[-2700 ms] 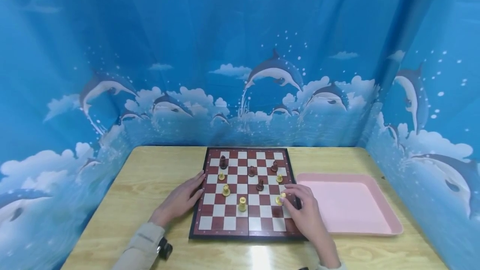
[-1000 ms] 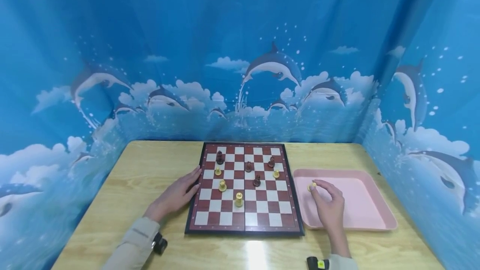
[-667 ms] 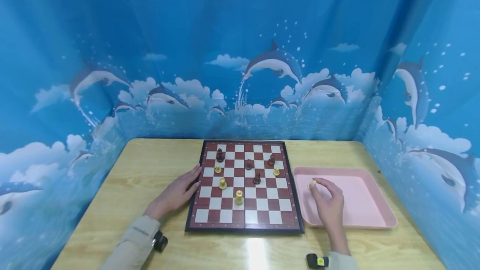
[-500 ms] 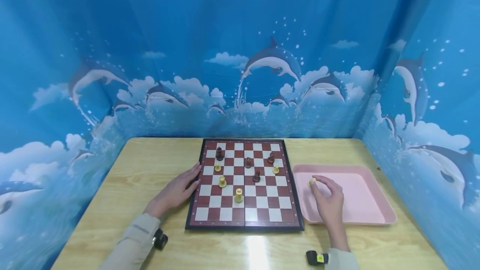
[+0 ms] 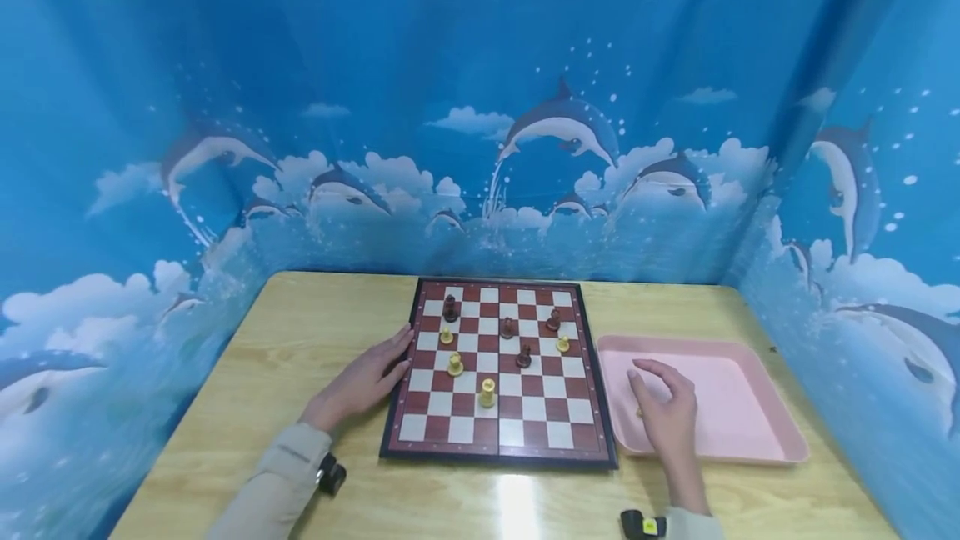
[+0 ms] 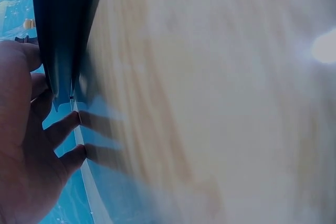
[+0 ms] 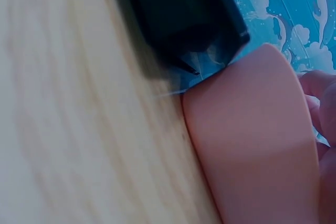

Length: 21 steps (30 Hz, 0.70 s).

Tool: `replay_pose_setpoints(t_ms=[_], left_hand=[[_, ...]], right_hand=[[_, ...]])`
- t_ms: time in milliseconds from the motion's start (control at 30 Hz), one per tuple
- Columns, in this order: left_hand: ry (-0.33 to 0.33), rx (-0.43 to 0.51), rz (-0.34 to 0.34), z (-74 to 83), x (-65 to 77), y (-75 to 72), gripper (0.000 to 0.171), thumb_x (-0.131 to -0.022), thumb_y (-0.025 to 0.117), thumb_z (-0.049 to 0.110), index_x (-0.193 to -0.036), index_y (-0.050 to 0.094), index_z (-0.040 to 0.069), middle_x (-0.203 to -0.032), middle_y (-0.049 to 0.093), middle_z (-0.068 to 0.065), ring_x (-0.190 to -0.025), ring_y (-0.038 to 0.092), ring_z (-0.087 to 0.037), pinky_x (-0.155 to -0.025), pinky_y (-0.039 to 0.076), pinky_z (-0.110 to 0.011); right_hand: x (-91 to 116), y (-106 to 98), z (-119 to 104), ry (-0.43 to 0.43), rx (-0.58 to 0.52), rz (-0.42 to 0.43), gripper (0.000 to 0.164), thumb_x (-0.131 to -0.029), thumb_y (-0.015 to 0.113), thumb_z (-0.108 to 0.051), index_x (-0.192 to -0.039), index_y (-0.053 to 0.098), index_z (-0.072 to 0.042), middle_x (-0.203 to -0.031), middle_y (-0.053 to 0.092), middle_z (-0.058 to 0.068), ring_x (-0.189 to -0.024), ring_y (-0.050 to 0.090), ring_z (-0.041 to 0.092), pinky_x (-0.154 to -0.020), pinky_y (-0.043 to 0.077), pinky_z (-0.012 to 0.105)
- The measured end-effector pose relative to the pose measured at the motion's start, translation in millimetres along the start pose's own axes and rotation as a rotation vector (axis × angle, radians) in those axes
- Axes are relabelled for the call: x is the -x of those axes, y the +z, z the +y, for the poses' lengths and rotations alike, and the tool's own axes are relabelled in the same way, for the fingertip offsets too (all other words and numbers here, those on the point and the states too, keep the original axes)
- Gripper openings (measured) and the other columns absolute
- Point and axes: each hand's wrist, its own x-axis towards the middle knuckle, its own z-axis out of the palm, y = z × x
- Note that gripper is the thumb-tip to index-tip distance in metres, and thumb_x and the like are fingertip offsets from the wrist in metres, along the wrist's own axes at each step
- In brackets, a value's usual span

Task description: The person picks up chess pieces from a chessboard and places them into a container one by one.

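Note:
My left hand [image 5: 360,382] rests along the left edge of the chessboard [image 5: 420,446], fingers extended; in the left wrist view its fingertips are at the board's dark side. Over the left part of the pink tray [image 5: 750,407] is my right hand [image 5: 671,411], thumb and index finger apart with nothing between them. A small yellow chess piece [image 5: 640,412] shows in the tray beside that hand, mostly hidden by it. On the board stand yellow pieces, among them a tall one [image 5: 487,392], a mid-sized one [image 5: 455,364] and pawns [image 5: 446,336] [image 5: 563,344].
Several dark pieces stand on the board too: a tall one [image 5: 450,308] at the back left, others [image 5: 524,357] towards the right. The tray lies close to the board's right edge. Wooden table [image 5: 322,315] surrounds both, with a blue dolphin curtain [image 5: 465,190] behind.
My right hand has carried a yellow chess piece from the board's right side to the tray and let go of it there. My left hand has stayed at the board's edge.

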Motion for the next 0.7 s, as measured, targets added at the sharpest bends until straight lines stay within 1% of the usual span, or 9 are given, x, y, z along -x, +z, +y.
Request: replay_pose_setpoints(t_ms=[100,267,367,500,600,700], left_hand=[[0.007,-0.001,0.005,-0.9,-2.6,-0.5,0.059,-0.11,0.044,0.033,-0.159,0.029,0.005,-0.167,0.024,-0.016,-0.149,0.033,-0.04,-0.121,0.03,-0.058],[-0.011,-0.002,-0.019,-2.4,-1.2,0.0,0.059,-0.11,0.044,0.033,-0.16,0.027,0.006,-0.168,0.022,-0.014,-0.15,0.031,-0.039,-0.121,0.03,-0.057],[-0.014,0.002,-0.012,-2.0,-1.2,1.3,0.059,-0.11,0.044,0.033,-0.16,0.028,0.007,-0.168,0.022,-0.013,-0.15,0.032,-0.038,-0.122,0.03,-0.055],[-0.005,0.026,-0.023,0.6,-2.2,3.9,0.058,-0.11,0.043,0.032,-0.16,0.027,0.006,-0.168,0.022,-0.013,-0.151,0.03,-0.037,-0.122,0.029,-0.055],[-0.016,0.042,-0.023,2.2,-2.0,4.0,0.058,-0.11,0.044,0.032,-0.16,0.027,0.008,-0.168,0.021,-0.011,-0.152,0.029,-0.035,-0.123,0.028,-0.054],[-0.046,0.038,-0.031,2.0,-0.2,2.3,0.058,-0.11,0.043,0.034,-0.161,0.026,0.011,-0.169,0.02,-0.007,-0.153,0.028,-0.032,-0.124,0.028,-0.052]], right_hand=[[-1.3,-0.8,-2.2,0.009,-0.006,-0.019,0.019,-0.093,0.072,-0.008,-0.111,0.075,-0.002,-0.126,0.067,0.016,-0.121,0.047,0.019,-0.112,0.035,0.052],[2.2,-0.6,-2.0,0.034,0.001,-0.041,0.018,-0.096,0.069,-0.009,-0.112,0.074,-0.001,-0.125,0.067,0.018,-0.121,0.045,0.025,-0.111,0.033,0.055],[2.0,-0.7,-1.3,0.031,0.017,-0.059,0.02,-0.097,0.067,-0.01,-0.113,0.073,-0.001,-0.126,0.066,0.019,-0.126,0.044,0.031,-0.113,0.031,0.059],[1.4,-3.4,-0.7,0.055,0.057,-0.09,0.023,-0.099,0.064,-0.015,-0.116,0.072,-0.002,-0.13,0.062,0.018,-0.132,0.041,0.034,-0.114,0.03,0.064],[2.6,-4.1,-1.2,0.076,0.07,-0.121,0.026,-0.101,0.062,-0.019,-0.119,0.071,-0.003,-0.135,0.059,0.017,-0.122,0.045,0.034,-0.11,0.032,0.062],[4.7,-2.5,-2.0,0.082,0.069,-0.134,0.026,-0.101,0.062,-0.019,-0.119,0.071,-0.002,-0.136,0.058,0.018,-0.118,0.045,0.033,-0.108,0.034,0.06]])
